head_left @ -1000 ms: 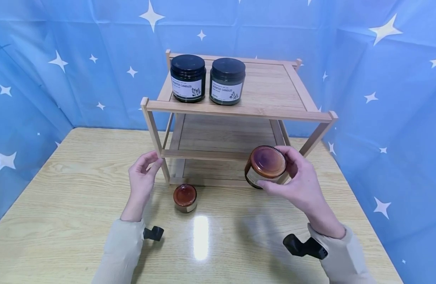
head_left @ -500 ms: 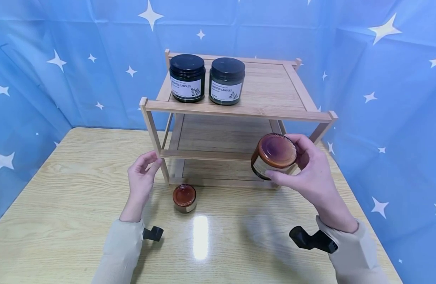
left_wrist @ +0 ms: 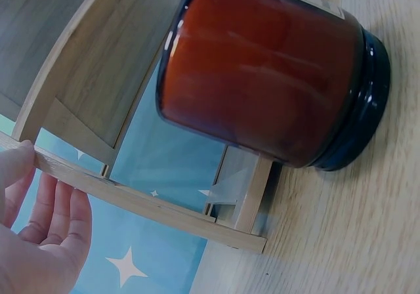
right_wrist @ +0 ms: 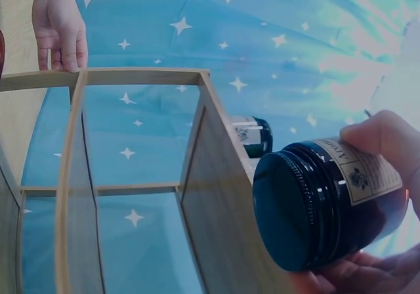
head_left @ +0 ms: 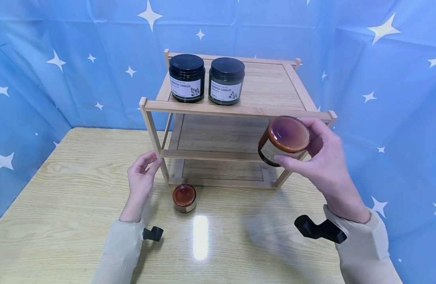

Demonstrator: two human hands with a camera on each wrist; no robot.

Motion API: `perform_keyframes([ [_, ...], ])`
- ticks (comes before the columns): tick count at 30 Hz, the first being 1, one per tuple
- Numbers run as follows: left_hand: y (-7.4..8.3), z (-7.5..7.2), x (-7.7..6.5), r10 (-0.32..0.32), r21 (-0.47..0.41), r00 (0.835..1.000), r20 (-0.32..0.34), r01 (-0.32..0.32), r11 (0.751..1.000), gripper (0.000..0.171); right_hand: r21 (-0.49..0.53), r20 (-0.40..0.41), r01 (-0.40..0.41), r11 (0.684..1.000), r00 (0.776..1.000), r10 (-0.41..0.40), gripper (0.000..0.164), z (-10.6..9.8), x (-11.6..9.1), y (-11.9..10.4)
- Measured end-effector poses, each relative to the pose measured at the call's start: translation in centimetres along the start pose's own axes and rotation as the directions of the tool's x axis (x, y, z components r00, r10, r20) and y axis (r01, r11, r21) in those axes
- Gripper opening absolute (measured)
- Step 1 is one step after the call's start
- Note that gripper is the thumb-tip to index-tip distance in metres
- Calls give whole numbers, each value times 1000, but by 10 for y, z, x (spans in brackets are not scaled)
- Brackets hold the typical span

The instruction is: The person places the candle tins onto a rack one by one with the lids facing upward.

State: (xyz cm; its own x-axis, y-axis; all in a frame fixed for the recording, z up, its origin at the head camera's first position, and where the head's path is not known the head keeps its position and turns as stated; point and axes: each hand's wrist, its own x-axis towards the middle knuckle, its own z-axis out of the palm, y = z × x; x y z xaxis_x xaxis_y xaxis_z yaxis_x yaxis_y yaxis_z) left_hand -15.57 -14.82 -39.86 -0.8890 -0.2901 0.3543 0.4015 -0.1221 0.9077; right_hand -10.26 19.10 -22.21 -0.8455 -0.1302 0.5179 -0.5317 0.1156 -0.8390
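Note:
My right hand (head_left: 324,157) grips an amber candle jar (head_left: 289,134) in the air before the right front of a wooden shelf rack (head_left: 218,155). The jar is upside down, its glass base up; the right wrist view shows its black lid (right_wrist: 285,209) and a cream label (right_wrist: 361,172). My left hand (head_left: 141,173) pinches the rack's left front post (left_wrist: 131,195) between thumb and fingers, near the middle shelf. Another amber candle jar (head_left: 184,196), also lid down, stands on the table before the rack and looms large in the left wrist view.
Two dark candle jars with black lids, a left one (head_left: 187,79) and a right one (head_left: 226,81), stand upright at the left of the rack's top shelf (head_left: 274,86). A light wood table (head_left: 79,236) bears the rack. Blue star-patterned cloth (head_left: 97,59) hangs behind and at the sides.
My right hand has lifted the amber jar up and to the right, from before the lower shelves to near the top shelf's front edge. The left hand stays on the post.

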Motion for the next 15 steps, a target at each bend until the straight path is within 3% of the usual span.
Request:
perform_keyframes([
  [9, 1, 0, 1, -11, 22, 1000, -2, 11, 1000, 25, 27, -43, -8, 1000, 999, 10, 53, -2, 11, -6],
  [15, 2, 0, 0, -28, 21, 1000, -6, 28, 999, 30, 121, -87, 9, 993, 996, 2, 51, -2, 23, -7],
])
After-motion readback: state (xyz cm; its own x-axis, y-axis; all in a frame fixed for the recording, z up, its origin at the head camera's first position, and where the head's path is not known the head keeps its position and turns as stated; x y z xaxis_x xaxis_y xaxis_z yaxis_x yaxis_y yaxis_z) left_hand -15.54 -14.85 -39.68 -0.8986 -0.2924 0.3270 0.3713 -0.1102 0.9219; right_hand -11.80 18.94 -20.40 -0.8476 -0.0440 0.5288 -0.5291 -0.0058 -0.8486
